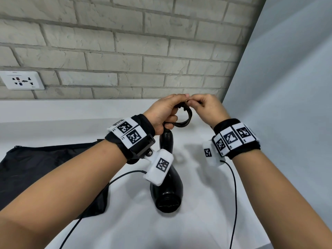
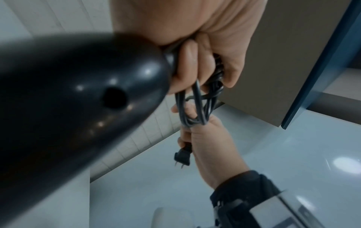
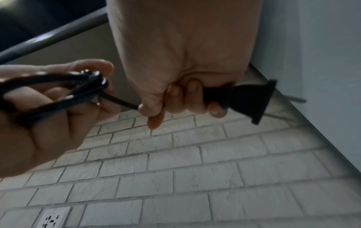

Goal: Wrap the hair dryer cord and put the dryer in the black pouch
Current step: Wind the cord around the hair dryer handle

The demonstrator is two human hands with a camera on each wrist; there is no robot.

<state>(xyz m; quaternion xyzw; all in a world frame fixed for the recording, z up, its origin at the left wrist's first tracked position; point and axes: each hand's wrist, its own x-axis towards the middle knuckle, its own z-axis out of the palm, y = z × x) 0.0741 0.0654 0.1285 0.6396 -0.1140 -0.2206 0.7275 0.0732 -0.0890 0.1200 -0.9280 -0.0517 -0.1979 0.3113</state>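
Cord-wrapping near done: my left hand (image 1: 164,112) grips the coiled cord (image 1: 185,117), dryer (image 1: 168,187) hanging below over the worktop (image 1: 197,221), right hand (image 1: 209,108) pinches the plug (image 3: 252,100); next, tuck it, then pouch (image 1: 45,169) at nine o'clock.

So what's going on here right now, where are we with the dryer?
The person is finishing the cord wrap. The left hand grips the coiled cord at the end of the hair dryer handle, and the dryer hangs down from that grip over the white counter. The right hand holds the plug end beside the coil. The black pouch lies on the counter to the left, dryer not yet in it.
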